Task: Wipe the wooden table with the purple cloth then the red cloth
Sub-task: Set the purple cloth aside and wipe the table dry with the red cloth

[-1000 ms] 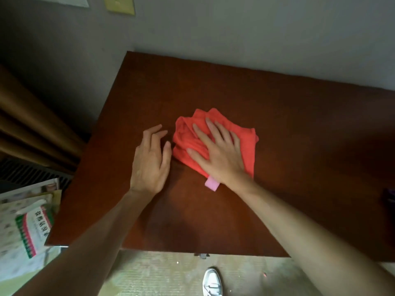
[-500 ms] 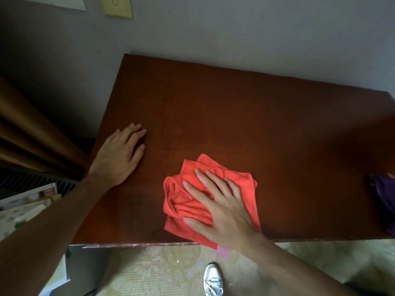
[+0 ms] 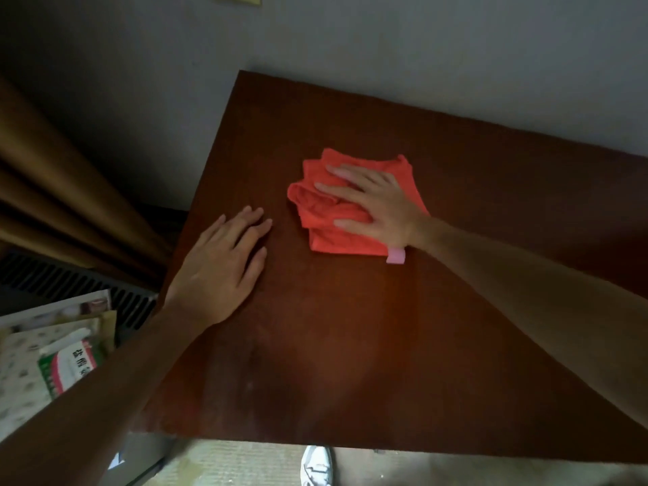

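Red cloth [image 3: 336, 236]: flat under right hand [image 3: 377, 208], fingers [image 3: 329, 186] spread, pressing.
Left hand [image 3: 219, 271]: released, flat on desk [image 3: 350, 363], just beside cloth.

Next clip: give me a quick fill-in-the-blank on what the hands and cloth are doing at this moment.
1. The right hand presses flat on the ____ cloth.
2. The left hand rests flat on the bare ____.
3. A small ____ tag sticks out at the cloth's near edge.

Missing words: red; table; pink
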